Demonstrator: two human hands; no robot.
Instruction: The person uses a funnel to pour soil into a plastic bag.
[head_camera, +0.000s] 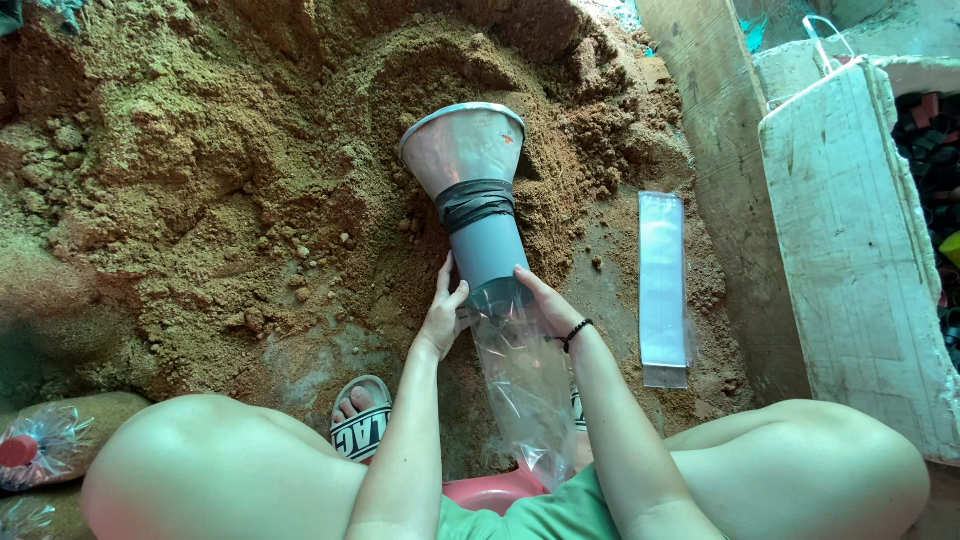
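Both hands hold the mouth of a thin clear plastic bag (525, 385) tight around the bottom of a grey funnel pipe (478, 205). The left hand (443, 315) and right hand (545, 300) have their fingers curled on it from each side, equally near. The pipe points straight away from the person, its wide shiny mouth lying in the crumbly brown sawdust (200, 150).

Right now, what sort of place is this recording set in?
Probably a rough bag-filling workshop on a dirt floor: a big heap of brown sawdust-like material, a grey funnel-topped pipe fitted into a clear plastic bag, and spare flat clear bags beside it.
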